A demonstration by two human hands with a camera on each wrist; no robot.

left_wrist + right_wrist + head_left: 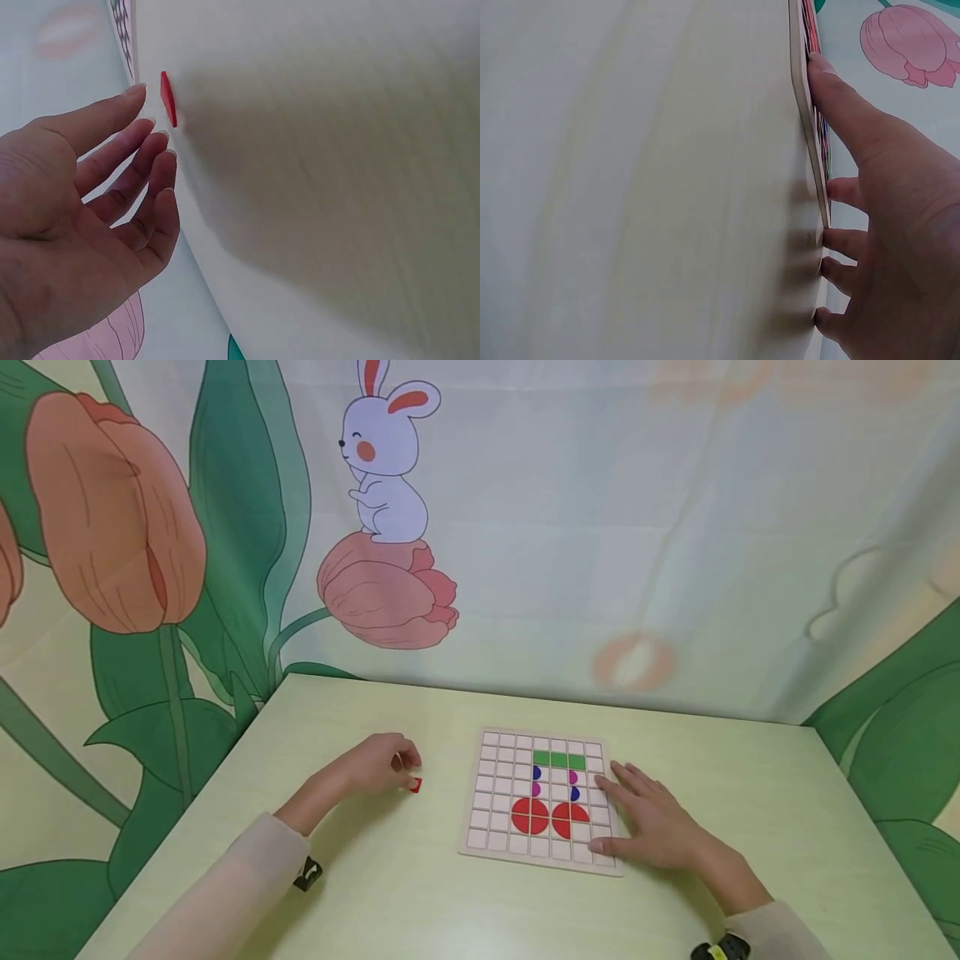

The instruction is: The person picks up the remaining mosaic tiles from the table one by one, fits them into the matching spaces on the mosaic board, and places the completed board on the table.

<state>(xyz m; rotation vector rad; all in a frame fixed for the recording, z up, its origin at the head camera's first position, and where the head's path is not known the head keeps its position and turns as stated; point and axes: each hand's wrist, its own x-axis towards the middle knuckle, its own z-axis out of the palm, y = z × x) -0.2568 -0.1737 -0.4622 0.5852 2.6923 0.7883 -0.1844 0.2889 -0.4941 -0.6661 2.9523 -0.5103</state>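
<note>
My left hand (pixel 378 764) reaches over the table with its fingers loosely bent around a small red tile (pixel 416 785). In the left wrist view the red tile (pixel 168 99) lies on the table just beyond the thumb and fingertips, with a gap to them. To its right is a square wooden grid board (pixel 540 862). Green, blue, magenta and red shapes sit in its cells, including a full red circle (pixel 529 816) and a red circle (pixel 566 818) lacking its lower right quarter. My right hand (pixel 656 822) rests spread at the board's right edge, thumb and index finger on it.
The pale table (pixel 390 893) ends at a hanging cloth backdrop (pixel 540 527) printed with tulips and a rabbit. A black wrist strap (pixel 307 873) shows below the left sleeve, and another black band (pixel 720 948) is on the right wrist.
</note>
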